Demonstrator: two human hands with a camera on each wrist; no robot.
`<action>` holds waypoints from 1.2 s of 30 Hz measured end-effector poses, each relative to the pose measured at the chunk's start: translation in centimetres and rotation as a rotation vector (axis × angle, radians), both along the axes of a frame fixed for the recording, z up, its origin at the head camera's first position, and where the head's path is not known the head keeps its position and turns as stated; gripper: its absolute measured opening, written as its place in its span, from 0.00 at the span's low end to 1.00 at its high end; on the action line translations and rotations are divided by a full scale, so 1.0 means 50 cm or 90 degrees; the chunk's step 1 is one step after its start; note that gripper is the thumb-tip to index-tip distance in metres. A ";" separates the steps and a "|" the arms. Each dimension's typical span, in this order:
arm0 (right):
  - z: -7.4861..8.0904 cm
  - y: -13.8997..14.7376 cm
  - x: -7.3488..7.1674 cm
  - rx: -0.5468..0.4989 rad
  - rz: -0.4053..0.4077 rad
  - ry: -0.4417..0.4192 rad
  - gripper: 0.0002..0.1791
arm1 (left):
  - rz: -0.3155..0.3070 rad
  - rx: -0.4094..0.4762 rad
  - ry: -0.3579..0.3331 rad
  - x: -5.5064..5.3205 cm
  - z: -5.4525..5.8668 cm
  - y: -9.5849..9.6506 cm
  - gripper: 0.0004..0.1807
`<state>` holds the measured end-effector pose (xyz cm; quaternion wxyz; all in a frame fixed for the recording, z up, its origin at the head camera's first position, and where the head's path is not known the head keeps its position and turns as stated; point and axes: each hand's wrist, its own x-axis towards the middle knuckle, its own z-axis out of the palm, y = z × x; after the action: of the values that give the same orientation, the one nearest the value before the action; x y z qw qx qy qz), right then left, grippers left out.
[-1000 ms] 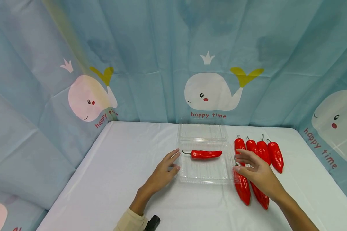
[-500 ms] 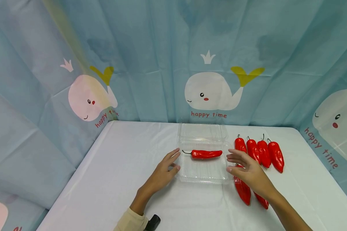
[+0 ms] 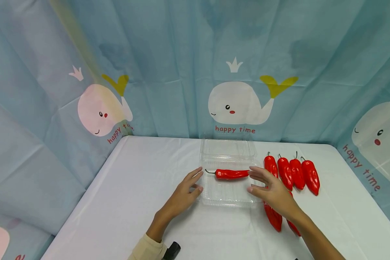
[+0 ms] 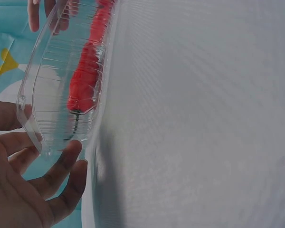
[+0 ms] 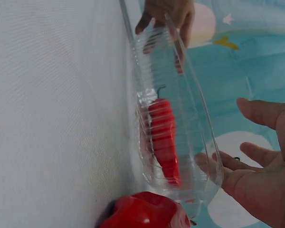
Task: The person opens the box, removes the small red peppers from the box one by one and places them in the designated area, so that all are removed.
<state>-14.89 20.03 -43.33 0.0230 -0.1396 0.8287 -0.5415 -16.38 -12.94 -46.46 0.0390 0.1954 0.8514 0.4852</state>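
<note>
A clear plastic clamshell box (image 3: 227,196) lies with its lid (image 3: 227,148) folded back. Inside its base, one red chili pepper (image 3: 230,174) lies crosswise, stem to the left. My left hand (image 3: 183,193) is at the box's left side, its relaxed fingers right at the rim; the left wrist view shows the fingers (image 4: 66,164) spread by the end wall. Over the right side of the box is my right hand (image 3: 274,193), fingers loosely extended and nothing gripped. Its fingertips overlap the pepper's tip in the head view.
Right of the box, several red peppers (image 3: 311,177) lie in a back row on the white tablecloth (image 3: 133,187). Nearer, more peppers (image 3: 273,218) are partly covered by the right hand and forearm. A blue whale-print curtain (image 3: 169,72) surrounds the table.
My right hand has moved left, from above the loose peppers to over the box's right side. The left hand, the box and the pepper in it have stayed in place.
</note>
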 end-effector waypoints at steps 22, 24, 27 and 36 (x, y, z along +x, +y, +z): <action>-0.016 -0.048 -0.034 0.009 0.027 0.013 0.43 | 0.000 -0.003 0.004 0.001 0.004 0.000 0.32; -0.018 -0.053 -0.038 0.018 0.031 0.018 0.44 | 0.001 -0.002 0.005 0.001 0.004 0.000 0.32; -0.021 -0.059 -0.042 0.036 0.030 0.018 0.44 | 0.001 -0.002 0.005 0.001 0.003 -0.001 0.32; -0.020 -0.071 -0.056 0.068 0.009 -0.019 0.44 | -0.002 0.000 -0.004 0.000 0.000 -0.002 0.32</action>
<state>-17.68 16.50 -44.33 0.0463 -0.1357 0.8549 -0.4987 -16.36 -13.03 -46.46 0.0425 0.1952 0.8510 0.4857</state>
